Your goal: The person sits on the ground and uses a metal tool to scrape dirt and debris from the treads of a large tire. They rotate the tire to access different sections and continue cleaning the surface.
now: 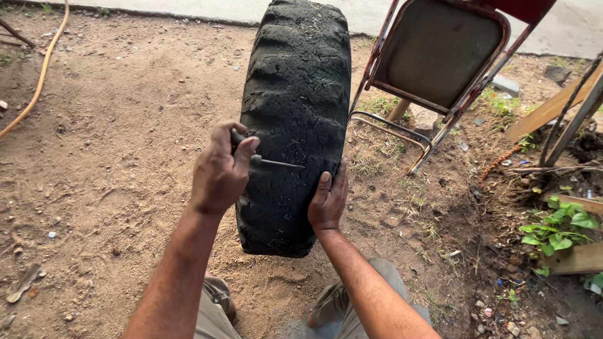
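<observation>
On bare dirt ground [113, 157], a worn black tyre [295, 113] stands upright on its tread, running away from the person, a folding chair [440, 56] just beside it on the right. Left hand [220, 172] is closed in a full grip round the dark handle of an awl [267, 162]; the thin metal shaft points right, its tip touching or just at the tread near the tyre's middle. Right hand [328, 201] lies flat and open against the tyre's right shoulder, fingers up, holding nothing, only bracing

Judgement: to work the point in well, keep the shaft square to the rubber, push from the wrist in line with the handle, and keep the bracing palm clear of the tip's path so a slip does not reach it

Pose: left forearm comes in from lower left, wrist bent inward, knuckles up; right forearm rises from lower right, wrist straight. Knees show below. A hose [38, 75] lies well apart at left
</observation>
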